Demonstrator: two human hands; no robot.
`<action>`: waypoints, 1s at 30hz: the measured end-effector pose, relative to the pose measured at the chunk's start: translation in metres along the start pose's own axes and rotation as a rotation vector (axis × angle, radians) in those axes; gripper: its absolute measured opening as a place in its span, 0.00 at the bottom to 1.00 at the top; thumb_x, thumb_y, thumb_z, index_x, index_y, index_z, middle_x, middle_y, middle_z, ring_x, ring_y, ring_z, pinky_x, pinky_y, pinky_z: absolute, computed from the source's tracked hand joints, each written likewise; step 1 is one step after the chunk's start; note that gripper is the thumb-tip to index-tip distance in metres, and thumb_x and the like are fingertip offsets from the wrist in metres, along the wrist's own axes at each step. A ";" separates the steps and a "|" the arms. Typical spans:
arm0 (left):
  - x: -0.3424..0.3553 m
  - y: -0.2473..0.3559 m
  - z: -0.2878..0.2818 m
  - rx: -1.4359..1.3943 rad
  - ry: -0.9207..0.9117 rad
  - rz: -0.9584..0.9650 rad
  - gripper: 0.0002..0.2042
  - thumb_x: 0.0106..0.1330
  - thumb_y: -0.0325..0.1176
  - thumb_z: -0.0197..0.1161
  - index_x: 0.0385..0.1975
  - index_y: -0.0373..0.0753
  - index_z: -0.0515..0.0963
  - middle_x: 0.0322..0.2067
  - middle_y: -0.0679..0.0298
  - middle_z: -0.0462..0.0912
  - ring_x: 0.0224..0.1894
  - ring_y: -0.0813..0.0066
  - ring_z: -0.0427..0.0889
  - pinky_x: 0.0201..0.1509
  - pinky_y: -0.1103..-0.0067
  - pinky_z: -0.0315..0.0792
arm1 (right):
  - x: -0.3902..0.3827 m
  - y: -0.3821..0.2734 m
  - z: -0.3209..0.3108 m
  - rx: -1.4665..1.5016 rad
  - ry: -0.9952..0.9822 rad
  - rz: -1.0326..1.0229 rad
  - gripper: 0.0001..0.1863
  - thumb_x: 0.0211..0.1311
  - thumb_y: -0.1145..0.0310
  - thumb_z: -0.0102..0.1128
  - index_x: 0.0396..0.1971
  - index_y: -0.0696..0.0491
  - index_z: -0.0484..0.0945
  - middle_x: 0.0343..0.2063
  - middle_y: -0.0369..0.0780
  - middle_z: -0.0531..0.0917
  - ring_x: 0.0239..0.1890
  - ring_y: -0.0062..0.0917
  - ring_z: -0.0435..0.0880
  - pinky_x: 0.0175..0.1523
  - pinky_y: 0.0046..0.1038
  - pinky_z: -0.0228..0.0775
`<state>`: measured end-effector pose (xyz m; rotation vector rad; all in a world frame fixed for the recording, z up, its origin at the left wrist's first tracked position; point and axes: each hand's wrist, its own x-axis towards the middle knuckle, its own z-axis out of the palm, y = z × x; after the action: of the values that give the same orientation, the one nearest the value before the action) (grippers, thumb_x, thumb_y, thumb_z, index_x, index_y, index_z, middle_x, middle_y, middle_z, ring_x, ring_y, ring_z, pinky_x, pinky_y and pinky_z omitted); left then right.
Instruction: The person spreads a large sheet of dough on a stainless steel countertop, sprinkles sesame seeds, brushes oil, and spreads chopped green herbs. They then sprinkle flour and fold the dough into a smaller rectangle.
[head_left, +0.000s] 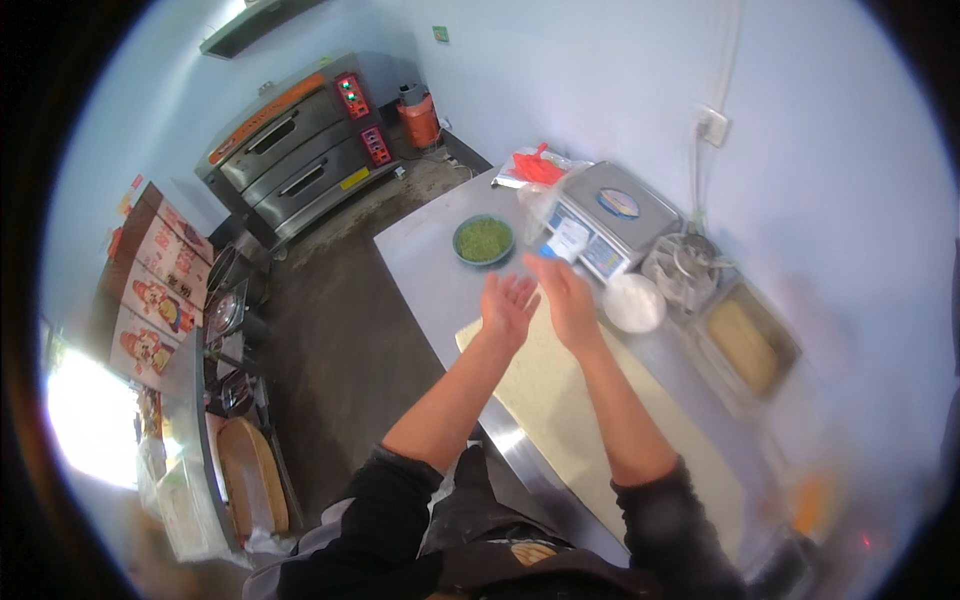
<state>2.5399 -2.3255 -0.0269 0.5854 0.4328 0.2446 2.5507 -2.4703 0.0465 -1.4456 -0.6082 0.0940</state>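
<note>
Both bare hands are raised close together over the far end of a large, pale, flat sheet (560, 410) that looks like rolled-out dough on the metal table (408, 255). My left hand (510, 308) is palm up, its fingers slightly bent and apart, with nothing in it. Beside it, my right hand (566, 300) is held edge-on with straight fingers; it appears to hold nothing. Just beyond the hands stands a round bowl (484, 240) of finely chopped greens. Right of my right hand is a round white container (635, 303).
A weighing scale (625, 212) stands against the wall, with a red plastic bag (540, 166) behind it. To the right are a clear plastic bag (685, 268) and a rectangular tray (752, 345) of yellowish contents. A two-deck oven (300, 150) and a cluttered counter (190, 430) are farther left.
</note>
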 end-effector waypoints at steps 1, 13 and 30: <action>0.037 0.024 0.001 0.013 -0.043 0.013 0.41 0.86 0.60 0.41 0.83 0.30 0.50 0.79 0.43 0.61 0.80 0.52 0.65 0.85 0.56 0.57 | 0.032 0.003 0.016 -0.048 0.013 0.009 0.21 0.87 0.60 0.51 0.61 0.58 0.85 0.57 0.41 0.89 0.60 0.24 0.84 0.69 0.30 0.71; 0.326 0.200 0.124 0.175 -0.133 -0.225 0.43 0.83 0.65 0.47 0.84 0.34 0.55 0.81 0.50 0.59 0.79 0.56 0.65 0.83 0.59 0.59 | 0.382 0.142 0.090 -0.387 0.112 -0.300 0.30 0.90 0.51 0.42 0.76 0.57 0.71 0.75 0.43 0.74 0.76 0.29 0.72 0.80 0.39 0.61; 0.369 0.144 0.118 1.263 -0.625 0.377 0.37 0.83 0.64 0.47 0.76 0.37 0.70 0.75 0.53 0.73 0.77 0.56 0.70 0.80 0.67 0.62 | 0.414 0.110 0.067 0.818 0.627 0.555 0.40 0.87 0.42 0.45 0.85 0.52 0.56 0.82 0.46 0.62 0.83 0.38 0.61 0.87 0.43 0.45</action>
<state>2.9053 -2.1393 0.0259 1.9240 -0.2062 0.1066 2.9042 -2.2210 0.0806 -0.7296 0.3461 0.2754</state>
